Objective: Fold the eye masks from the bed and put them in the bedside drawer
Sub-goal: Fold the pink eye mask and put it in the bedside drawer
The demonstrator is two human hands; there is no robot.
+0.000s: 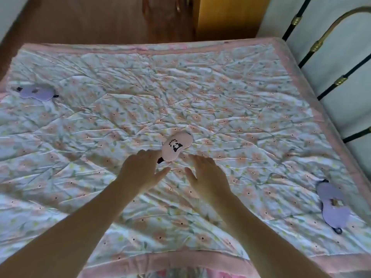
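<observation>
A pink eye mask with a panda print [176, 146] lies in the middle of the floral quilt [230, 109]. Its black strap end sticks out beside my left fingertips. My left hand [140, 169] is spread flat just below and left of the mask, its fingertips touching the mask's lower edge. My right hand [206, 173] hovers open just to the right and below it, holding nothing. A purple eye mask [37, 93] lies flat at the far left of the bed. Another purple eye mask [332, 203] lies near the right edge.
A black and brass metal bed frame [321, 43] runs along the right side against a pale wall. Beyond the far edge of the bed is a wooden floor [90, 21] and a yellow wooden panel [226, 17]. No drawer is in view.
</observation>
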